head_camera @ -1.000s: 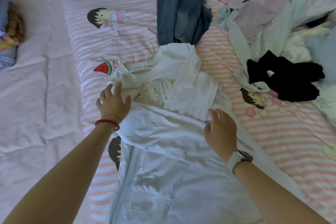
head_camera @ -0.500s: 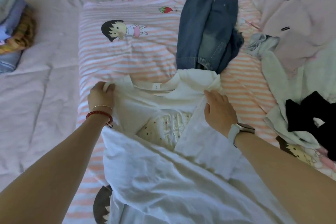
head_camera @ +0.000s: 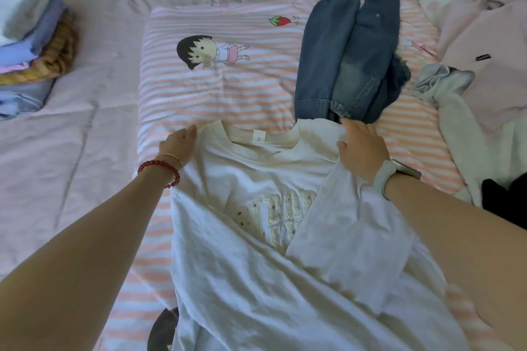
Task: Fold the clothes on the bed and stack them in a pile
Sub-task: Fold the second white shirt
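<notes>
A white T-shirt (head_camera: 245, 179) with raised cream letters lies face up on the pink striped quilt (head_camera: 216, 94), its neck pointing away from me. Its right sleeve is folded in across the chest. My left hand (head_camera: 178, 145) is at the left shoulder, thumb on the cloth, and seems to pinch the edge. My right hand (head_camera: 362, 148) lies flat with straight fingers on the right shoulder. The shirt's lower part is crumpled toward me. A pile of folded clothes (head_camera: 34, 45) stands at the far left of the bed.
Folded blue jeans (head_camera: 348, 65) lie just beyond the shirt's neck. Unfolded clothes heap at the right: pink garments (head_camera: 484, 23), a grey-white piece (head_camera: 445, 85), something black (head_camera: 507, 199). The pink sheet (head_camera: 71, 151) stretches to the left. White cupboard doors stand behind.
Both hands slid from the shirt's middle up to its shoulders. The upper part of the shirt is spread wider and flatter, and the printed front shows more.
</notes>
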A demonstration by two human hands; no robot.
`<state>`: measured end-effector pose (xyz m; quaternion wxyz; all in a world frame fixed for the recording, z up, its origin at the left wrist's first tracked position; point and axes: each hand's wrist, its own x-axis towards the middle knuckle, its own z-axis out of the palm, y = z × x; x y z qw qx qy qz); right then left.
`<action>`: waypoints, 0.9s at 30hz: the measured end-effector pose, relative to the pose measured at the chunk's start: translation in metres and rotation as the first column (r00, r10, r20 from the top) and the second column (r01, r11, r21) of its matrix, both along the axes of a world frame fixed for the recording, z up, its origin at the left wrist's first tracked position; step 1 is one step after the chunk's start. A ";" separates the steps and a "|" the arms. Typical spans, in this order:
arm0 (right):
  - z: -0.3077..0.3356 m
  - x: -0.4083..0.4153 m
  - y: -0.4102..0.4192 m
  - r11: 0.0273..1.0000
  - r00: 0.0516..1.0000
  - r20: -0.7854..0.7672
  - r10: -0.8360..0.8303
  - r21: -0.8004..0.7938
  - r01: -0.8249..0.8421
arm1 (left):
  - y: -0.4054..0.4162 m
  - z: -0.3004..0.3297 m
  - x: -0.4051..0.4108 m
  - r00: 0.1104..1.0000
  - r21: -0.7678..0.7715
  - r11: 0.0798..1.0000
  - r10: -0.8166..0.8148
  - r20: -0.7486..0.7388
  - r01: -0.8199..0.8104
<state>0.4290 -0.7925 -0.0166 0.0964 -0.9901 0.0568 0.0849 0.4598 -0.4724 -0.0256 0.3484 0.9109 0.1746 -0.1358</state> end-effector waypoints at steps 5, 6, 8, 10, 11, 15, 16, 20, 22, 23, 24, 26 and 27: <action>0.008 0.007 0.005 0.989 0.998 0.066 0.022 -0.145 -0.012 | -0.004 0.005 -0.008 0.990 -0.123 0.990 0.078 0.116 -0.063; 0.009 0.005 0.005 0.983 0.993 0.102 0.066 -0.179 -0.047 | -0.006 0.006 -0.011 0.982 -0.118 0.991 0.082 0.168 -0.063; 0.014 -0.003 0.002 0.972 0.972 0.198 0.126 -0.219 -0.081 | -0.009 0.013 -0.018 0.944 -0.085 0.989 0.139 0.300 -0.118; 0.023 -0.010 -0.004 0.976 0.940 0.318 0.120 -0.210 -0.053 | -0.008 0.024 -0.023 0.890 -0.084 0.977 0.214 0.403 -0.197; 0.030 -0.012 -0.008 0.983 0.924 0.375 0.080 -0.186 -0.010 | -0.007 0.030 -0.024 0.870 -0.088 0.972 0.236 0.432 -0.219; 0.051 -0.023 -0.017 0.993 0.884 0.454 -0.111 0.025 0.112 | -0.010 0.056 -0.045 0.825 -0.089 0.986 0.167 0.540 -0.142; 0.052 -0.030 -0.018 0.992 0.887 0.445 -0.122 0.081 0.095 | -0.011 0.059 -0.056 0.812 -0.079 0.992 0.124 0.570 -0.096; 0.052 -0.095 -0.028 0.980 0.928 0.361 -0.097 0.195 0.026 | -0.014 0.063 -0.141 0.763 0.063 0.997 -0.078 0.641 0.049; 0.051 -0.132 -0.039 0.974 0.932 0.355 -0.067 0.226 -0.016 | -0.013 0.062 -0.188 0.741 0.148 0.983 -0.176 0.648 0.104; 0.051 -0.149 -0.044 0.973 0.934 0.356 -0.043 0.226 -0.041 | -0.010 0.061 -0.210 0.731 0.198 0.972 -0.226 0.643 0.126; 0.051 -0.167 -0.049 0.975 0.937 0.349 -0.011 0.211 -0.068 | -0.007 0.058 -0.231 0.722 0.256 0.955 -0.281 0.632 0.148; 0.047 -0.204 -0.060 0.976 0.941 0.331 0.074 0.168 -0.136 | -0.001 0.053 -0.276 0.692 0.364 0.910 -0.394 0.605 0.200; 0.044 -0.222 -0.066 0.975 0.940 0.323 0.106 0.154 -0.163 | 0.001 0.051 -0.297 0.670 0.408 0.882 -0.452 0.589 0.236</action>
